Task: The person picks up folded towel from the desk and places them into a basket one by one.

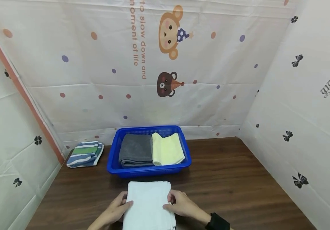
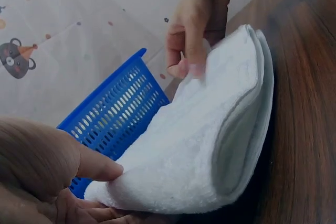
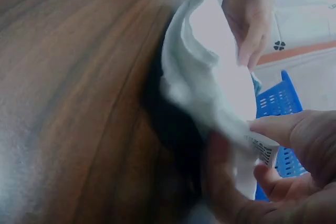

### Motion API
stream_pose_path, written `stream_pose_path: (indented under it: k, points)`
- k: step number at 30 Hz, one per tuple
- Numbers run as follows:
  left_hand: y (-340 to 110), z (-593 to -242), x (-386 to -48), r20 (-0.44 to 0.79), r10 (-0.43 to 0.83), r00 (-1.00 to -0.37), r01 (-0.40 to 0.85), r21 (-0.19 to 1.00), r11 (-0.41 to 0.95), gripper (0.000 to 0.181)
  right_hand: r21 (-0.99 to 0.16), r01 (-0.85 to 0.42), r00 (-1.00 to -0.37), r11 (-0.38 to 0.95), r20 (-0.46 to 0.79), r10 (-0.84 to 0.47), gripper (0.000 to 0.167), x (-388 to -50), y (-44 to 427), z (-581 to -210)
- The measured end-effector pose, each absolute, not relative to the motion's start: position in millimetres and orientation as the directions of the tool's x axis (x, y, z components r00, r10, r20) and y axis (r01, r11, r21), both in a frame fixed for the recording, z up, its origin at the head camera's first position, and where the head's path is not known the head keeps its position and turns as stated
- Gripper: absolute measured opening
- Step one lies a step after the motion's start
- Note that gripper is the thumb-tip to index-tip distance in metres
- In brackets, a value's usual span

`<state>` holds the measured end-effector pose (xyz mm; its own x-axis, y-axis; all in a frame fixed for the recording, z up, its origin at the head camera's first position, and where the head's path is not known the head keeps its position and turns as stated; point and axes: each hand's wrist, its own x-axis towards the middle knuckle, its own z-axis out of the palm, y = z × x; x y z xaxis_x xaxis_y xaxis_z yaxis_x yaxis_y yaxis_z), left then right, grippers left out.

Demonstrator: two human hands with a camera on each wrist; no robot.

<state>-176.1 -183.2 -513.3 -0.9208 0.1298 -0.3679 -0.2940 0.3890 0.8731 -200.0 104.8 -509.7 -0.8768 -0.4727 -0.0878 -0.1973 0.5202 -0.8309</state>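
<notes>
A folded white towel [image 1: 149, 204] is held between both hands at the front of the table, its layers showing at the near edge in the left wrist view. My left hand [image 1: 116, 207] grips its left side, thumb on top and fingers beneath. On the other side my right hand [image 1: 182, 203] pinches the right edge between thumb and fingers. A small printed label [image 3: 264, 149] sticks out by the right fingers in the right wrist view. Just beyond the towel stands a blue plastic basket [image 1: 149, 172] with a folded grey towel [image 1: 136, 148] and a folded yellow towel [image 1: 167, 148] in it.
A folded striped towel [image 1: 85, 154], blue, white and green, lies left of the basket on the dark wooden table [image 1: 225, 179]. Printed white cloth [image 1: 211, 105] walls the table at the back and both sides.
</notes>
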Motion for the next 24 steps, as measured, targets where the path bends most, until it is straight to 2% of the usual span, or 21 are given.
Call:
stream_pose_path:
  k: [6,11,19,24]
  points:
    - [-188.0,-509.4,-171.1,-0.303,0.164,-0.939,-0.230,0.906,0.356,0.056,-0.849,-0.247,-0.864,0.468,-0.025,-0.503,0.022,-197.5,105.1,-511.9]
    - [-195.5,-494.6,-164.1,-0.219,0.178,-0.959,-0.153,0.934,0.324,0.056,-0.852,-0.282,-0.850,0.442,0.008,-0.527,0.019,-195.2,101.0,-495.6]
    - [-210.3,-443.9,-160.7,-0.158,0.262,-0.952,-0.108,0.975,0.195,0.059,-0.832,-0.371,-0.809,0.413,0.071,-0.583,0.014,-199.6,101.5,-436.1]
    - [-215.6,-389.1,-194.2,-0.079,0.240,-0.968,-0.025,0.975,0.221,0.061,-0.754,-0.481,-0.808,0.448,0.182,-0.561,0.017,-234.2,90.7,-380.8]
